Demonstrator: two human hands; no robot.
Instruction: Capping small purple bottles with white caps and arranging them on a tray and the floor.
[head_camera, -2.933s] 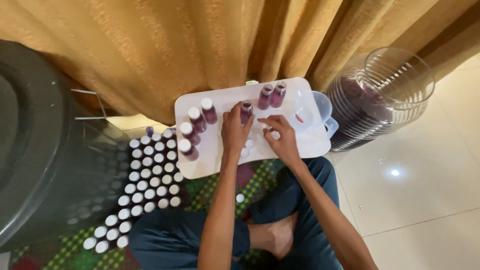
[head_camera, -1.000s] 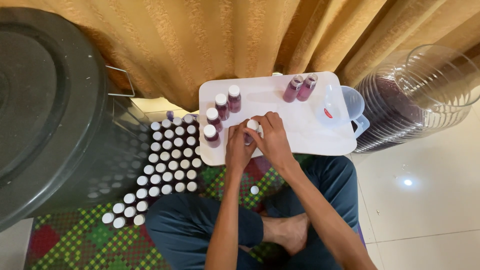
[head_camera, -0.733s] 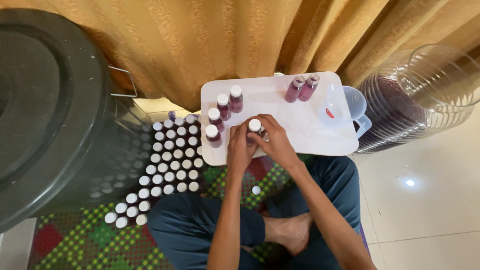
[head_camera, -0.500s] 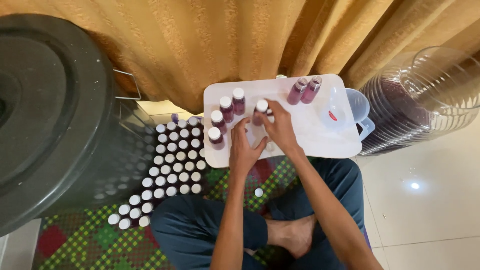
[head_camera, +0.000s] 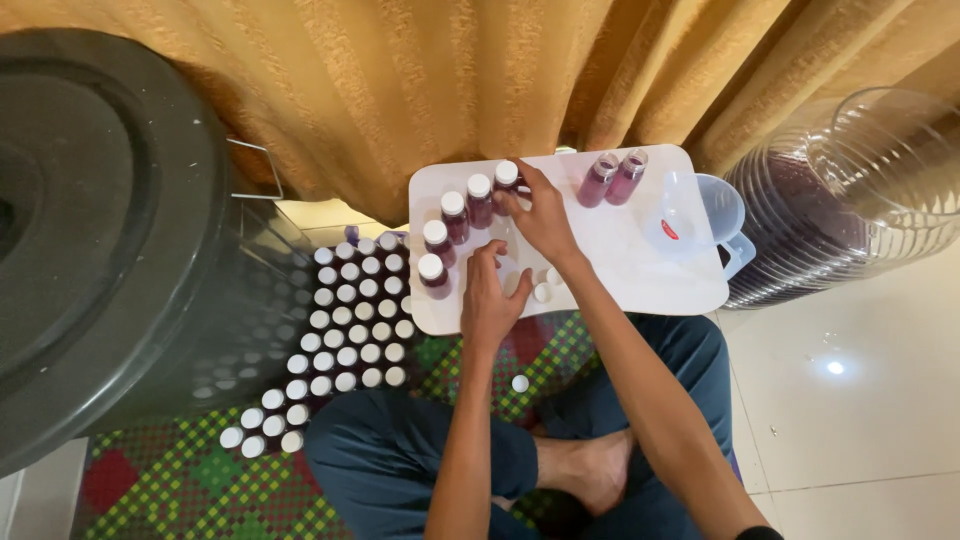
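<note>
A white tray (head_camera: 620, 270) lies in front of me. My right hand (head_camera: 541, 218) grips a small capped bottle of purple liquid (head_camera: 505, 181) at the tray's far left, next to other capped bottles (head_camera: 478, 199). My left hand (head_camera: 489, 295) rests on the tray's near edge, fingers curled over loose white caps (head_camera: 541, 292). Two uncapped purple bottles (head_camera: 615, 177) stand at the tray's far side.
Several capped bottles (head_camera: 340, 320) stand in rows on the patterned mat at left. A dark bin (head_camera: 90, 240) is far left. A clear jug (head_camera: 715, 215) and a large ribbed jar of purple liquid (head_camera: 840, 190) sit at right. One cap (head_camera: 518, 383) lies near my knee.
My right hand has carried the freshly capped bottle from the tray's near middle to the far left, beside the other capped ones. My left hand let go and settled over the caps.
</note>
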